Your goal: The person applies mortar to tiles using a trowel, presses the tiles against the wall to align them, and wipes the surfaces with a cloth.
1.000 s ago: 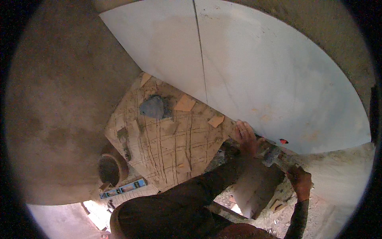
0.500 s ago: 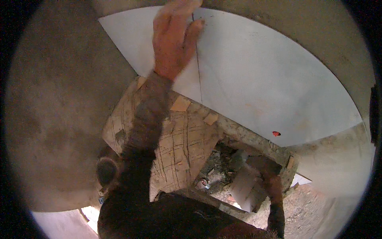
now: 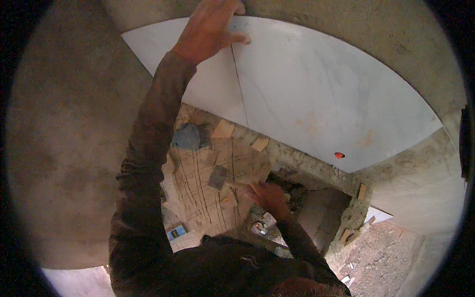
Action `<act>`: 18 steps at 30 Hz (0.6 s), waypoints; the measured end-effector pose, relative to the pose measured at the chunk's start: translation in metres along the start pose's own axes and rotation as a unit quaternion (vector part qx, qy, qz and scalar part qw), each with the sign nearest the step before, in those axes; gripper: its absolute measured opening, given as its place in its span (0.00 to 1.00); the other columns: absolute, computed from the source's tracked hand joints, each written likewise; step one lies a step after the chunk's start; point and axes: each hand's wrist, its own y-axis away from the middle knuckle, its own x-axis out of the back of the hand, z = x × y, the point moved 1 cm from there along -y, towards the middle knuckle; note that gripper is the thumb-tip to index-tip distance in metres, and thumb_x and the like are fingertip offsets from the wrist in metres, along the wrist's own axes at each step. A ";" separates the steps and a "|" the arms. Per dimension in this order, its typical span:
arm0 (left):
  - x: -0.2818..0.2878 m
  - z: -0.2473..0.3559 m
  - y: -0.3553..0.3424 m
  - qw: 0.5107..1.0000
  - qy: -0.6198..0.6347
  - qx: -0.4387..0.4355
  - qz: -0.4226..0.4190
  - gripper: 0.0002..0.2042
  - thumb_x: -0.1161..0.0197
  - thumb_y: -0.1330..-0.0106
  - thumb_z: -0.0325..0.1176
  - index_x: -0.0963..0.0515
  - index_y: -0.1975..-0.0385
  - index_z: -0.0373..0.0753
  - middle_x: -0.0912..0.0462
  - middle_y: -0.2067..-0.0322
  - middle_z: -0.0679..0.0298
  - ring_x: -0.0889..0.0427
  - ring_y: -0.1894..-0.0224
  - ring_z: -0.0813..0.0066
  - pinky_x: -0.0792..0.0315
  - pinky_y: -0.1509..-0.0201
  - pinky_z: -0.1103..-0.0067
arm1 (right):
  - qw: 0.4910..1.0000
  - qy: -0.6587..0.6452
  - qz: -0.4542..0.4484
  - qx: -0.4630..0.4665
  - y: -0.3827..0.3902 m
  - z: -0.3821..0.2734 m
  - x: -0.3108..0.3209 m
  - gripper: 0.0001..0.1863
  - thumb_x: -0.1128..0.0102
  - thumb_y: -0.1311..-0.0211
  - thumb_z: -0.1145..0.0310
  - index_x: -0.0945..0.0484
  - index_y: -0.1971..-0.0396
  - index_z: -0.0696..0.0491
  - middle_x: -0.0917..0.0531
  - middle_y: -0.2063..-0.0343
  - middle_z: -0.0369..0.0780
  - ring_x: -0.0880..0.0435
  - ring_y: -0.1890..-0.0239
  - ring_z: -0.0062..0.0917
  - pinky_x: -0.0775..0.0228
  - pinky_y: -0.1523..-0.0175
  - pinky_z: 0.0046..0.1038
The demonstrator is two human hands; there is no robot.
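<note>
My left hand (image 3: 210,32) reaches up to the top edge of white marbled panels (image 3: 316,89), near their seam, fingers apart and thumb on the surface. My right hand (image 3: 267,198) is closed on the light handle of a tool with a square grey blade (image 3: 217,177), held low over a tan board (image 3: 195,190) with dark scored lines. A small red piece (image 3: 339,155) sits near the panel's lower right. A dark grey lump (image 3: 186,137) and tan tile scraps (image 3: 222,128) lie along the ledge below the panels.
Rough grey wall surfaces (image 3: 64,138) curve round the left and top. A dark rough opening (image 3: 321,208) lies right of the board, with rubble (image 3: 381,252) below at right. Part of a blue spirit level (image 3: 176,232) shows by my left sleeve.
My left hand has moved from the panel's lower edge up to its top edge. My right hand has swung leftward with the tool from the lower right toward the board.
</note>
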 end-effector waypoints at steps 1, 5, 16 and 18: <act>-0.002 -0.002 0.003 0.997 -0.007 0.046 -0.060 0.44 0.26 0.43 0.60 0.32 0.32 0.38 0.35 0.29 0.46 0.44 0.24 0.39 0.51 0.21 0.51 | 1.000 -0.004 0.003 0.007 -0.011 -0.010 0.001 0.23 0.39 0.32 0.46 0.18 0.49 0.49 0.13 0.63 0.44 0.12 0.63 0.41 0.21 0.62 0.45; 0.013 0.001 -0.001 0.998 0.043 0.023 -0.048 0.39 0.25 0.44 0.60 0.28 0.41 0.36 0.25 0.47 0.45 0.29 0.37 0.43 0.42 0.26 0.51 | 0.998 -0.039 0.019 0.037 -0.036 -0.013 -0.019 0.24 0.40 0.32 0.46 0.19 0.48 0.50 0.13 0.64 0.45 0.13 0.62 0.42 0.22 0.59 0.46; 0.012 -0.001 -0.003 0.997 0.020 0.040 -0.062 0.45 0.25 0.41 0.56 0.37 0.30 0.35 0.32 0.34 0.45 0.36 0.30 0.43 0.46 0.23 0.52 | 0.993 0.002 -0.084 -0.086 -0.051 -0.024 -0.060 0.25 0.44 0.29 0.45 0.18 0.47 0.49 0.12 0.62 0.46 0.13 0.63 0.45 0.21 0.57 0.47; 0.003 -0.008 -0.001 0.999 0.030 0.007 -0.018 0.49 0.25 0.41 0.56 0.42 0.26 0.35 0.37 0.29 0.44 0.41 0.26 0.42 0.50 0.21 0.54 | 0.999 -0.018 -0.018 -0.034 -0.048 -0.013 -0.066 0.22 0.40 0.32 0.45 0.18 0.57 0.51 0.13 0.63 0.48 0.13 0.65 0.46 0.20 0.65 0.48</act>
